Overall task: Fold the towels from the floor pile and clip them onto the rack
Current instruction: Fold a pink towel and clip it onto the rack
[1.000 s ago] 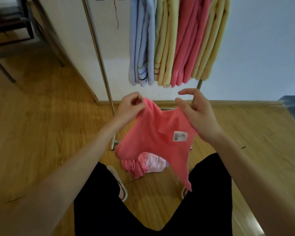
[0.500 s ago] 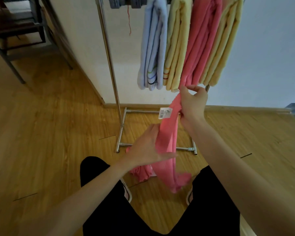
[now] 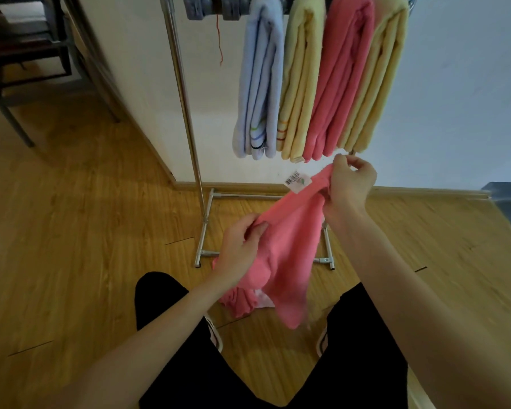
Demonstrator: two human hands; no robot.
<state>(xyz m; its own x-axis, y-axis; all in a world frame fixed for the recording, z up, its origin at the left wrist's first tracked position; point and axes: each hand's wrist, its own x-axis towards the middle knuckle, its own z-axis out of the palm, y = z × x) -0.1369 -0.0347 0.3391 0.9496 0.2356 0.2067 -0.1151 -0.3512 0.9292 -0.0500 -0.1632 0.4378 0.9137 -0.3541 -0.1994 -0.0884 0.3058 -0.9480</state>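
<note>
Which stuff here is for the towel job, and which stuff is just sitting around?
For the job:
- pink towel, held by left hand and right hand
- floor pile
- rack with four hung towels
- grey clips

Just there:
- dark chair frame
- skirting board

Just above the right hand's fingers (image 3: 356, 165) hang four clipped towels (image 3: 316, 78), blocking upward passage. Left of the left hand's fingers (image 3: 255, 231), beyond the rack post (image 3: 186, 113), bare floor (image 3: 86, 216) lies open.
</note>
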